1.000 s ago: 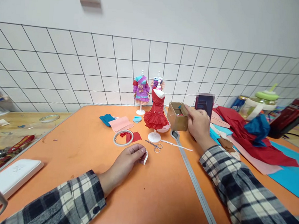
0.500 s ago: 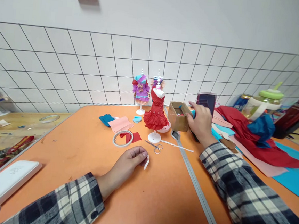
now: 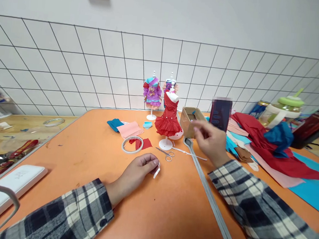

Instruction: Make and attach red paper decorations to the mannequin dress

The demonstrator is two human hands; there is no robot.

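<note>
Between the thumb and fingers of my left hand (image 3: 141, 170) is a thin white strip (image 3: 157, 171), held low over the orange table. My right hand (image 3: 210, 141) is in front of the cardboard box (image 3: 190, 116), slightly blurred. Its thumb and forefinger are pinched together, and whatever is between them is too small to make out. Ahead of my left hand lie small scissors (image 3: 165, 154) and a roll of tape (image 3: 123, 145). A miniature dress form in a red ruffled dress (image 3: 168, 116) stands behind the scissors.
Two more dressed forms stand behind, one in a purple dress (image 3: 152, 94). A phone (image 3: 220, 115) is upright beside the box. Coloured sheets (image 3: 274, 152), a green-lidded bottle (image 3: 284, 112) and a dark red bottle (image 3: 316, 126) fill the right. A white power bank (image 3: 10, 192) lies left.
My right hand has come back from the box's right side towards me, its fingers now drawn into a pinch. My left hand keeps the white strip, and the view has shifted slightly.
</note>
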